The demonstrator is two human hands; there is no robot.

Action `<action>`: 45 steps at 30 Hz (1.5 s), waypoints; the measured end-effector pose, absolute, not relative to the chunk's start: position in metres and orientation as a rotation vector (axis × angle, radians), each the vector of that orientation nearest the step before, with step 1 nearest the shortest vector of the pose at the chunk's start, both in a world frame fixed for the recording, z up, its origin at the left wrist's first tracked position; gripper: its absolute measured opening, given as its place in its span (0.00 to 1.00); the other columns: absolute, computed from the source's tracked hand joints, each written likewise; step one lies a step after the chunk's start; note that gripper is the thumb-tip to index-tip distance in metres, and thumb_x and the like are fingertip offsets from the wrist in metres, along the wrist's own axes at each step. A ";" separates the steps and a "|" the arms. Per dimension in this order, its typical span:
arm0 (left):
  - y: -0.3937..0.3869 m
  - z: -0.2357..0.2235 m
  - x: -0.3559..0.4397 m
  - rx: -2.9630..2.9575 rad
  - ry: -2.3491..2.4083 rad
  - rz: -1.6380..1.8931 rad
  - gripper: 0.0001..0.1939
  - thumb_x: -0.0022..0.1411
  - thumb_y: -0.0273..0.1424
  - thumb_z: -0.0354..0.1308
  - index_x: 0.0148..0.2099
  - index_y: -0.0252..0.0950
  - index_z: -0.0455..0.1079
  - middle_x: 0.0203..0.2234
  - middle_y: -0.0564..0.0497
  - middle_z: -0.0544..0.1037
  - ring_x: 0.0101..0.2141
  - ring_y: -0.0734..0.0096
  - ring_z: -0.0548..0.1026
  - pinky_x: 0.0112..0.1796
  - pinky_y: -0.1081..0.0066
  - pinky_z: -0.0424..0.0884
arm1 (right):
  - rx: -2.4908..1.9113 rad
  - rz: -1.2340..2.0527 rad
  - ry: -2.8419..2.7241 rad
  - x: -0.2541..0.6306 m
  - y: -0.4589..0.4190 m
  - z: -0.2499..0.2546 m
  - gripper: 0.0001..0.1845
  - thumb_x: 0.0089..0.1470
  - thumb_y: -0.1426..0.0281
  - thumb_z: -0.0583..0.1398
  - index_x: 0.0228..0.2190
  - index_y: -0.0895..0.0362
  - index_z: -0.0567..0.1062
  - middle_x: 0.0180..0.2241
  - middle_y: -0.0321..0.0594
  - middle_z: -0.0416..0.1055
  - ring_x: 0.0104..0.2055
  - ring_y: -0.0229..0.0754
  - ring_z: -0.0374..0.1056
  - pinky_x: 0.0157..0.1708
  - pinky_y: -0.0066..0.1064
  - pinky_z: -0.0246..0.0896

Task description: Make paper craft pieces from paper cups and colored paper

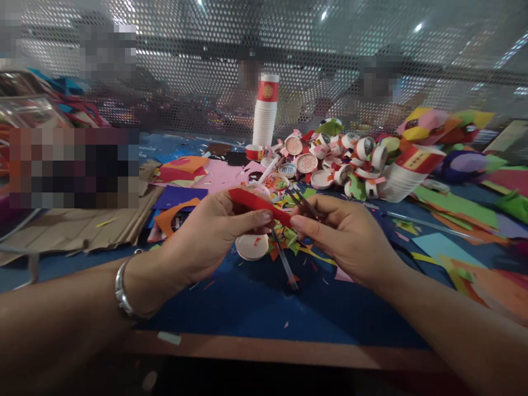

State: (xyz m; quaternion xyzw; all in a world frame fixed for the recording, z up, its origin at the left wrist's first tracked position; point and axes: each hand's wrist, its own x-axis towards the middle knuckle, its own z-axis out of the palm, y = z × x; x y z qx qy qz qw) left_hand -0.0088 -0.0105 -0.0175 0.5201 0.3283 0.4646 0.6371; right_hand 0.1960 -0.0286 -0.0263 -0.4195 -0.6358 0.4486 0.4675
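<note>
Between my two hands, above the table, a folded strip of red paper (pixel 258 204) is stretched at a slant. My left hand (pixel 218 228) pinches its left part, thumb in front and fingers behind. The thumb of my right hand (pixel 342 234) presses on the strip's right end. Scissors (pixel 306 206) with thin dark blades are also tucked in the right hand, pointing up and left; their handles are hidden by the fingers. Below the paper lie a clear stick (pixel 285 264) with a dark tip and a round white lid (pixel 251 247).
Behind my hands is a heap of cut paper-cup pieces (pixel 307 163). A tall stack of paper cups (pixel 264 118) stands at its back, and another stack (pixel 406 176) leans at right. Brown paper bags (pixel 111 223) lie left, coloured sheets (pixel 457 206) right. A perforated metal screen (pixel 185 71) closes the back.
</note>
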 end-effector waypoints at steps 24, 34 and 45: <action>0.002 -0.006 -0.021 1.635 0.853 1.020 0.02 0.57 0.25 0.66 0.31 0.36 0.78 0.24 0.54 0.78 0.26 0.76 0.73 0.29 0.75 0.68 | -1.208 1.055 -1.911 0.206 -0.033 -0.021 0.21 0.62 0.52 0.61 0.36 0.57 0.82 0.28 0.38 0.74 0.27 0.37 0.63 0.23 0.28 0.53; -0.002 -0.004 -0.020 1.616 0.825 1.002 0.03 0.58 0.24 0.65 0.31 0.35 0.78 0.24 0.54 0.79 0.26 0.76 0.73 0.29 0.75 0.69 | -1.205 0.998 -1.964 0.206 -0.034 -0.022 0.19 0.62 0.53 0.61 0.36 0.55 0.83 0.31 0.38 0.76 0.28 0.37 0.64 0.23 0.28 0.54; -0.002 -0.005 -0.021 1.557 0.863 1.009 0.02 0.58 0.26 0.65 0.32 0.34 0.77 0.24 0.52 0.78 0.27 0.75 0.74 0.31 0.74 0.69 | -1.158 1.002 -1.924 0.203 -0.036 -0.019 0.18 0.63 0.55 0.61 0.32 0.55 0.81 0.25 0.34 0.68 0.25 0.35 0.58 0.22 0.27 0.52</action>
